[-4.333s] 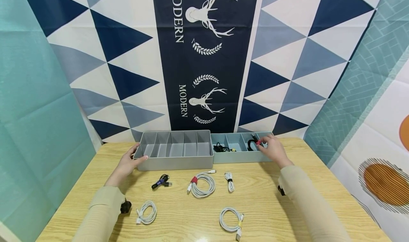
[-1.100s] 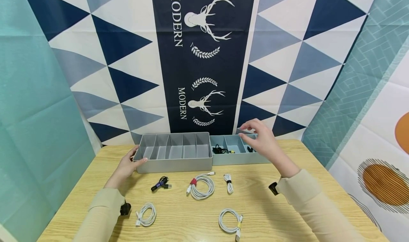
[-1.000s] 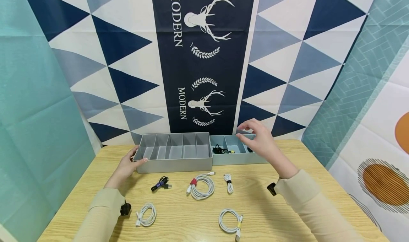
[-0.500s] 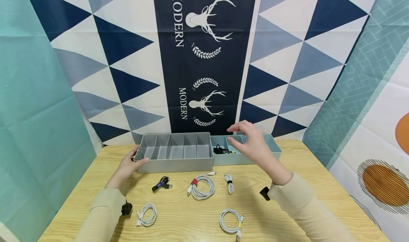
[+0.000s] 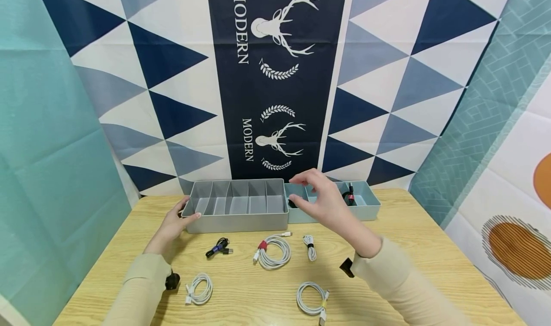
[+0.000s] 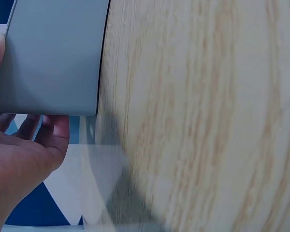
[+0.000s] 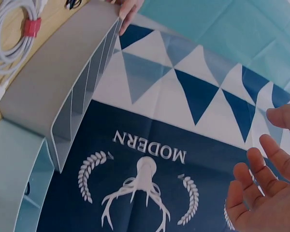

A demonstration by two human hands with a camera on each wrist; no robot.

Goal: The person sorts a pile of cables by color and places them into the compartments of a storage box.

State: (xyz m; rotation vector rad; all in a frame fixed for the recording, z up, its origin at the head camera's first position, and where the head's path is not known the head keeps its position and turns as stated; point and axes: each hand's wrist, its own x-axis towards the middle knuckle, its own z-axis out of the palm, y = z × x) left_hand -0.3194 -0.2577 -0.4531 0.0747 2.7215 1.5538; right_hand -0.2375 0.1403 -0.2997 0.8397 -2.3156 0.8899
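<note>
My left hand [image 5: 172, 226] grips the left end of a grey divided storage box [image 5: 236, 222], thumb over the front rim. In the left wrist view, the fingers [image 6: 53, 131] bend against the box's end wall. My right hand [image 5: 324, 202] hovers above a light blue divided box [image 5: 366, 212], thumb and fingers spread with nothing between them. It hides much of that box's left half. A black cable [image 5: 349, 197] with a red tie lies in a right-hand compartment of the blue box. Just a bit of another black cable [image 5: 292, 203] shows beneath my fingers.
On the wooden table [image 5: 249, 311] lie coiled cables: a black one [image 5: 218, 247] with a purple tie, a white one [image 5: 275, 252] with a red tie, a short white one [image 5: 310, 247], and white coils [image 5: 200, 289] nearer the front. A patterned cloth [image 5: 275, 77] hangs behind.
My right hand has let go of the red-tied black cable in the blue box, lifted away and moved left over its left compartments. My left hand has stayed on the grey box.
</note>
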